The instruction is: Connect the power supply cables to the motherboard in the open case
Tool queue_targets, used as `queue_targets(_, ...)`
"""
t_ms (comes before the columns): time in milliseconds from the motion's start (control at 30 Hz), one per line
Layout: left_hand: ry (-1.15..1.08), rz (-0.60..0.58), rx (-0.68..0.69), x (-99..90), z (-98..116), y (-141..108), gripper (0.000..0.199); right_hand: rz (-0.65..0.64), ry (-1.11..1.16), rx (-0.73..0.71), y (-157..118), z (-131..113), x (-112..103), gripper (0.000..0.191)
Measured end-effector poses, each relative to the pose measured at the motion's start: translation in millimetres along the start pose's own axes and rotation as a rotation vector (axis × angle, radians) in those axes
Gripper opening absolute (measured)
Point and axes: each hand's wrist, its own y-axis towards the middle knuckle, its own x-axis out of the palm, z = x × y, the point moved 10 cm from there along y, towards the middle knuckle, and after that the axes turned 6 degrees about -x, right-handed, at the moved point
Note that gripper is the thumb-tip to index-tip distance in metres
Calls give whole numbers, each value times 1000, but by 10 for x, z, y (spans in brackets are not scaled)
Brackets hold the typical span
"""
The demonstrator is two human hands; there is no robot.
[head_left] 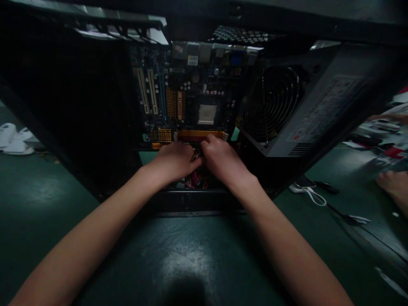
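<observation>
Both hands reach into an open black computer case [188, 202], just below the memory slots [200, 135] of the motherboard [193, 91]. My left hand [176, 159] is closed, its fingers curled down and its thumb pointing toward the other hand. Close beside it, my right hand [221, 158] is also closed, with the index finger bent at the edge of the slots. What the fingertips hold is hidden behind the hands. Coloured cables [199, 178] lie under them. Above sits the bare square processor [207, 114], left of the power supply's fan grille [270, 104].
A silver power supply [314, 102] fills the case's right side. On the green table [188, 246] to the right lie a white cable [315, 197] and dark cords. Another person's hand [393, 185] rests at the right edge. White objects [14, 138] stand at left.
</observation>
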Motion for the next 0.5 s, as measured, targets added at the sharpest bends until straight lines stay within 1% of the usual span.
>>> queue_targets(67, 24, -8, 1, -2, -1, -3, 56, -43, -3, 43, 2, -8, 29, 35)
queue_targets(133, 42, -4, -11, -7, 6, -6, 55, -67, 14, 48, 0, -6, 64, 33)
queue_targets(233, 34, 2, -31, -6, 24, -12, 58, -13, 24, 16, -1, 15, 36, 31)
queue_targets(333, 45, 19, -38, -10, 46, -18, 59, 52, 23, 26, -12, 59, -26, 33)
queue_targets(500, 94, 25, -13, 20, 98, -1, 55, 26, 78, 46, -27, 75, -2, 33)
